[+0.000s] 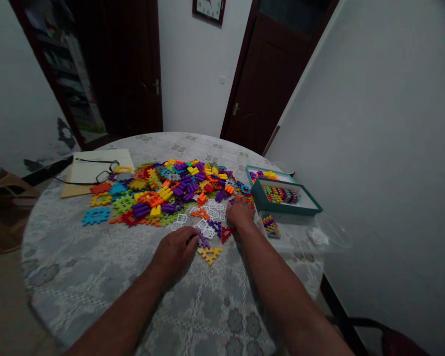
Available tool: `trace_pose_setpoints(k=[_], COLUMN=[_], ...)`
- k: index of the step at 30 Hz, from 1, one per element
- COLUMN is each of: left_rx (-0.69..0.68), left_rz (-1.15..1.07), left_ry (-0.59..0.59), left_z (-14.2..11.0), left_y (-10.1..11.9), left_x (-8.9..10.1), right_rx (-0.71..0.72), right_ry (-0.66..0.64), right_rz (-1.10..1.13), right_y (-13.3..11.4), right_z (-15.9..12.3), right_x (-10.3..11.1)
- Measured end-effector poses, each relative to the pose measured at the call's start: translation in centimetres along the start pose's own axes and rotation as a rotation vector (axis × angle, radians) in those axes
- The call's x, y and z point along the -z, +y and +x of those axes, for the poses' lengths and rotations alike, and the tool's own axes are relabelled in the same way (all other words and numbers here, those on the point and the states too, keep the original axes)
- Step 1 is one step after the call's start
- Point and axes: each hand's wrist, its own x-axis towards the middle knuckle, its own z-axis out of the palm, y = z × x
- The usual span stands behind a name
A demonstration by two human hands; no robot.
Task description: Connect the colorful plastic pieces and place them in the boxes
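My left hand (175,251) is at the near edge of the pieces, thumb and fingers pinched at a light purple plastic building piece (203,241). Just right of it lie a yellow triangular piece (209,254), a dark purple triangle (215,227) and a red triangle (226,234). White lattice pieces (208,232) spread between my two hands. My right hand (240,212) reaches to the right edge of the heap, palm down; its fingertips are among small pieces, and whether they grip one is hidden.
A large heap of colourful interlocking pieces (185,187) covers the table's middle. Glasses (104,175) rest on a notebook (123,157) at left. At right are a green-rimmed box (287,209) with coloured pieces, a small filled container (271,227) and a clear plastic tray (300,242).
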Motion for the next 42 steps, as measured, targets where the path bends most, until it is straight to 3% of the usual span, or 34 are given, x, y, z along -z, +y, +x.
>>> trace_pose_setpoints(k=[8,15,21,26,33,35,37,40,42], left_rx=[-0.025,0.010,0.040,0.040,0.040,0.061,0.102,0.150,0.152], left_rz=[0.013,0.015,0.024,0.027,0.028,0.009,-0.036,-0.144,-0.196], left_ry=[0.002,0.008,0.002,0.001,0.028,0.031,0.030,0.039,0.042], left_z=[-0.1,-0.1,-0.1,0.0,0.0,-0.1,-0.1,-0.2,-0.3], left_y=[-0.3,0.1,0.6,0.4,0.1,0.3,0.5,0.8,0.9], left_x=[-0.1,0.1,0.4,0.3,0.0,0.1,0.4,0.7,0.9], right_rx=[0.157,0.324,0.534,0.413,0.331,0.299,0.321,0.506,0.663], right_ry=[0.006,-0.017,-0.001,0.159,0.258,0.225,0.103,-0.093,-0.129], right_rz=[-0.046,0.056,0.419,0.812,1.257,1.316,1.347,1.340,1.296], right_y=[0.3,1.5,2.2,2.8,3.0,2.7,2.2,1.1,0.3], right_z=[-3.3,-5.7,-5.9,-5.6,-5.1,-5.4,-6.0,-7.4,-8.2], right_x=[0.2,0.7,1.0,1.3,1.3,1.4,1.4,0.9,0.4])
